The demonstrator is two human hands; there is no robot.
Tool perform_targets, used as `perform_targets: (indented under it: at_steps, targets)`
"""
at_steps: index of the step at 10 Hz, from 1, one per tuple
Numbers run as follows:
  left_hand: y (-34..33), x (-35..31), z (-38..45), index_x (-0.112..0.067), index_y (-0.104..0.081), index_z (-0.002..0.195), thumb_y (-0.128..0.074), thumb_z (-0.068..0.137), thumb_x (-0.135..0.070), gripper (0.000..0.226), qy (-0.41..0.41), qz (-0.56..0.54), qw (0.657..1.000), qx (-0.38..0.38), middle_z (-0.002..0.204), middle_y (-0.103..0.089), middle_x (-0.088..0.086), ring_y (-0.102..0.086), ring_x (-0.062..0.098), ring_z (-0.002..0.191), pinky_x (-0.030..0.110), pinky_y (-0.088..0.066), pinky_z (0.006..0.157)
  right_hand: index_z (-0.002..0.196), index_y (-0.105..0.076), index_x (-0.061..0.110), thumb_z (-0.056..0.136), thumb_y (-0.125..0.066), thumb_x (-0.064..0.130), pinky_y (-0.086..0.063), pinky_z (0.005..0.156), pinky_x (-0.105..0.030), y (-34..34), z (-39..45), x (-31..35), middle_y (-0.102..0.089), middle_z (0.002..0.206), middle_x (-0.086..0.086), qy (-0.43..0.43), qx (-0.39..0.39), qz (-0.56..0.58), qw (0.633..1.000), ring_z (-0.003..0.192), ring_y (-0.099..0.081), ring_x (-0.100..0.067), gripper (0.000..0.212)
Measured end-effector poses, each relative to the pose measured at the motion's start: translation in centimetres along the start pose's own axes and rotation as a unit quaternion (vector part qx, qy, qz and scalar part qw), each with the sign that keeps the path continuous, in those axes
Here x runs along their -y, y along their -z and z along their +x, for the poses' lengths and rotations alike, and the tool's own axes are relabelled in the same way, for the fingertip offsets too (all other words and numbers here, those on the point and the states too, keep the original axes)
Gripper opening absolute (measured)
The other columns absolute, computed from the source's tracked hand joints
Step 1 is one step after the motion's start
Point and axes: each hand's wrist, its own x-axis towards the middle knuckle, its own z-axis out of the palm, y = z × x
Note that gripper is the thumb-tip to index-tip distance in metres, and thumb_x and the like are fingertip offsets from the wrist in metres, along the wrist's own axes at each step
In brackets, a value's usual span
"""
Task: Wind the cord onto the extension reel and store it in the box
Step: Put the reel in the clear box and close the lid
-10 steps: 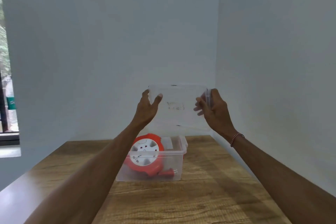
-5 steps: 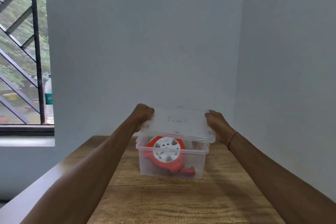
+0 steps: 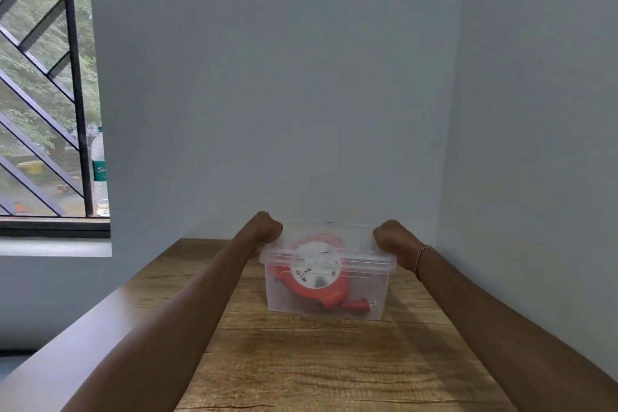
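Note:
A clear plastic box (image 3: 374, 291) stands on the wooden table (image 3: 317, 361) near the far wall. Inside it leans the red and white extension reel (image 3: 314, 278), with its red plug (image 3: 359, 305) lying at the box's bottom right. A clear lid (image 3: 327, 256) sits flat on the box's rim. My left hand (image 3: 267, 229) presses down on the lid's left end with curled fingers. At the lid's right end my right hand (image 3: 389, 237) does the same. The fingertips of both hands are hidden behind the knuckles.
Walls close in behind and to the right of the box. A barred window (image 3: 43, 94) is at the left, with a plastic bottle (image 3: 99, 170) on its sill. The table's left edge runs diagonally toward me.
The lid came down from chest height onto the box and now lies flat on its rim. Both hands went down with it and curled over its ends.

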Motion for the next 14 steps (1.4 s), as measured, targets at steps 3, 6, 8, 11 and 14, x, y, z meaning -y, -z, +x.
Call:
perform_targets:
  at_steps: [3, 6, 8, 11, 14]
  targets:
    - [-0.1, 1.3, -0.7, 0.008, -0.06, 0.093, -0.049, 0.091, -0.004, 0.016, 0.021, -0.031, 0.999, 0.034, 0.088, -0.062, 0.02, -0.06, 0.027, 0.067, 0.025, -0.043, 0.047, 0.105, -0.056, -0.009, 0.094, -0.038, 0.009, -0.039, 0.067, -0.029, -1.2, 0.5, -1.3, -0.059, 0.109, -0.028, -0.001, -0.026, -0.013, 1.0, 0.089, -0.056, -0.035, 0.027]
    - [-0.5, 0.9, -1.8, -0.002, -0.059, 0.098, -0.04, 0.1, -0.021, 0.027, 0.086, -0.018, 0.994, 0.066, 0.093, -0.066, 0.021, -0.069, 0.035, 0.075, 0.04, -0.058, 0.05, 0.126, -0.047, -0.008, 0.094, -0.036, 0.008, -0.044, 0.076, -0.032, -1.2, 1.2, -0.5, -0.051, 0.128, -0.027, -0.044, 0.006, -0.01, 0.999, 0.116, -0.054, -0.036, 0.037]
    - [-1.2, 1.3, -0.7, -0.005, -0.058, 0.085, -0.042, 0.099, -0.026, 0.03, 0.116, -0.067, 0.99, 0.037, 0.073, -0.064, 0.012, -0.062, 0.024, 0.058, 0.027, -0.051, 0.044, 0.09, -0.062, 0.01, 0.08, -0.052, 0.044, -0.053, 0.057, -0.03, -0.7, 1.9, -1.4, -0.067, 0.075, -0.008, -0.16, 0.052, 0.067, 0.984, 0.063, -0.065, -0.024, 0.037]
    - [-1.8, 2.3, -0.9, -0.002, -0.046, 0.076, -0.068, 0.084, -0.03, 0.036, 0.008, -0.043, 0.988, -0.148, 0.078, -0.055, 0.005, -0.055, 0.02, 0.068, 0.028, -0.043, 0.054, 0.106, -0.05, 0.002, 0.071, -0.079, 0.04, -0.059, 0.071, -0.042, 0.3, 1.3, -2.0, -0.062, 0.099, -0.013, -0.04, -0.06, 0.084, 0.994, 0.083, -0.065, -0.028, 0.059]
    - [-2.7, 4.2, -1.8, 0.003, -0.064, 0.103, -0.065, 0.081, -0.009, 0.026, 0.091, -0.333, 0.938, -0.024, 0.097, -0.068, 0.025, -0.065, 0.036, 0.082, 0.051, -0.056, 0.077, 0.109, -0.06, 0.012, 0.09, -0.063, 0.016, -0.055, 0.061, -0.032, -1.5, -2.5, -4.3, -0.069, 0.103, -0.012, -0.077, 0.056, 0.449, 0.889, 0.085, -0.068, -0.024, 0.019]
